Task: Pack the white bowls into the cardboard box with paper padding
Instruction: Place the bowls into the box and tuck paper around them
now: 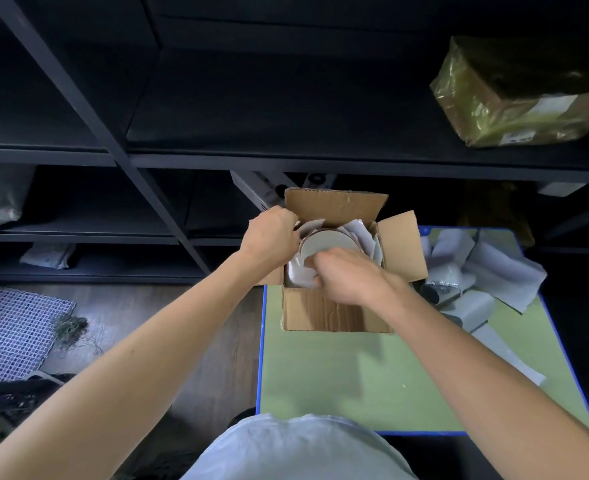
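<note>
An open cardboard box (pixel 324 311) stands on the far left part of a green table (pixel 348 382). Inside it a white bowl (pixel 327 242) lies among white paper padding (pixel 359 230). My left hand (pixel 269 235) is at the box's left rim, fingers curled on the edge of a paper sheet there. My right hand (pixel 345 271) reaches into the box from the near side and pinches paper (pixel 300 275) beside the bowl's near rim. Both hands hide much of the box's inside.
Loose white paper sheets (pixel 494 268) and a tape dispenser (pixel 438 292) lie on the table right of the box. Dark metal shelving (pixel 217 161) rises close behind, with a taped brown parcel (pixel 515 102) on it. A mesh mat (pixel 12 330) lies on the floor at left.
</note>
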`<state>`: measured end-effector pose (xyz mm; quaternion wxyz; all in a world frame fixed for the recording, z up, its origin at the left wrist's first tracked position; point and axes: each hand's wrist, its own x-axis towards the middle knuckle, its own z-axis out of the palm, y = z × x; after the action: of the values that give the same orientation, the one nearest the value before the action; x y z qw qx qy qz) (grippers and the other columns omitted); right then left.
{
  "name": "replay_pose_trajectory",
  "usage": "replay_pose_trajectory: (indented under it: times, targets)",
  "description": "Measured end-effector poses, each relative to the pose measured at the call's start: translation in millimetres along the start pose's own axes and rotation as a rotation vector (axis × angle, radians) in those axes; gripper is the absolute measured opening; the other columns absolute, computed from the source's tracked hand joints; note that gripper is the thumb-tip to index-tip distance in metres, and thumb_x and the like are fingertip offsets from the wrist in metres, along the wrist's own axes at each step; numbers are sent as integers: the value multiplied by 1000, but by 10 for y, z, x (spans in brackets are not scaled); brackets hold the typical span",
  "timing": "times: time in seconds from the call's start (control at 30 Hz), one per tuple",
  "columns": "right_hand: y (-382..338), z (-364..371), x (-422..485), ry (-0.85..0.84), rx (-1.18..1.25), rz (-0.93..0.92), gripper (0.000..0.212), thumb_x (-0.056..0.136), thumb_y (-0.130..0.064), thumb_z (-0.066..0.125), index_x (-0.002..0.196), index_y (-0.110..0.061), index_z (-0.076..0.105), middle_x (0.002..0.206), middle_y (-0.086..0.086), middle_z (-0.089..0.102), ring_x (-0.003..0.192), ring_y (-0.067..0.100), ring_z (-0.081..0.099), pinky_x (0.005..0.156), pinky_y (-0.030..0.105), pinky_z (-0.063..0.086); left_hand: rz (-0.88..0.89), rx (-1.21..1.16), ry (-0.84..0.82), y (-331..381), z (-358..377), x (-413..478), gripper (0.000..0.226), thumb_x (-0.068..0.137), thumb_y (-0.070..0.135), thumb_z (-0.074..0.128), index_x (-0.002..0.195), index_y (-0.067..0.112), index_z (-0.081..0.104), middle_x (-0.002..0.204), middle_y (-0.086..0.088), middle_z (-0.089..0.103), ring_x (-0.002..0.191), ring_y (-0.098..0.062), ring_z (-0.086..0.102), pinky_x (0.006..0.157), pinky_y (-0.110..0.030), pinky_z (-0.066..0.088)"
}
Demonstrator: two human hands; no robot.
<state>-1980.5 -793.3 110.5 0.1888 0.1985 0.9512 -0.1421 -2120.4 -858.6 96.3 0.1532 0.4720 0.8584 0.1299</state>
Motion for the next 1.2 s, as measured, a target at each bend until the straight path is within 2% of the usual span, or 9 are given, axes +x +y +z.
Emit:
replay_pose_trajectory:
  times: [0.17,0.3,0.4,0.57,0.67,0.77,0.9,1.0,1.2]
  targets:
    - [70,76,-63,7,61,-58,44,86,0,48,125,-17,60,108,5,54,94,27,54,60,35,36,-20,19,-3,-53,52,1,17,94,18,52,85,6,60,85,-6,57,77,-27,59,60,-34,44]
    - [115,46,-128,134,54,-94,35,76,4,48,98,-19,62,87,4,63,88,28,58,60,36,41,-93,-98,10,-44,-1,3,23,90,19,59,110,7,53,93,-8,64,83,-30,63,70,-42,56]
    - [53,118,-119,146,-20,-90,25,77,4,50,86,-17,57,69,1,51,78,33,52,65,39,43,-100,-82,4,-10,15,-11,20,89,12,57,105,5,49,89,-13,64,79,-33,62,67,-44,55]
    - [47,198,-119,204,-19,-97,34,87,-3,52,113,-19,69,103,5,64,106,30,59,71,36,45,-57,64,13,13,122,-25,15,93,15,50,103,7,57,96,-10,62,83,-31,60,67,-36,44]
    - [110,139,-186,177,-20,-114,26,85,0,53,77,-22,63,82,-4,45,91,30,50,54,28,26,-65,10,24,-42,79,-10,12,86,15,50,85,8,60,83,-5,61,76,-29,57,58,-34,43]
    - [122,79,-188,145,-82,-131,50,76,8,52,58,-28,23,67,-8,26,76,27,37,50,31,18,-42,10,16,-71,49,-3,14,83,7,48,83,6,61,77,-8,61,73,-31,58,58,-36,47]
    - [42,96,-140,122,-151,-120,22,75,8,51,79,-14,56,77,0,46,79,30,49,68,36,41,1,95,24,-5,135,-58,14,89,5,50,99,8,59,91,-8,63,78,-28,60,67,-36,45]
    - [91,72,-145,153,-115,-111,31,77,7,52,97,-15,60,81,1,57,83,30,56,63,34,34,-14,109,61,-7,193,-70,7,90,7,51,97,8,51,90,-9,60,78,-28,58,63,-35,40]
    - [106,43,-165,164,-174,-76,30,74,4,51,90,-16,65,81,2,64,82,29,57,61,32,28,-113,76,79,-66,160,-63,6,91,16,52,88,12,54,79,-6,61,70,-27,55,53,-31,37]
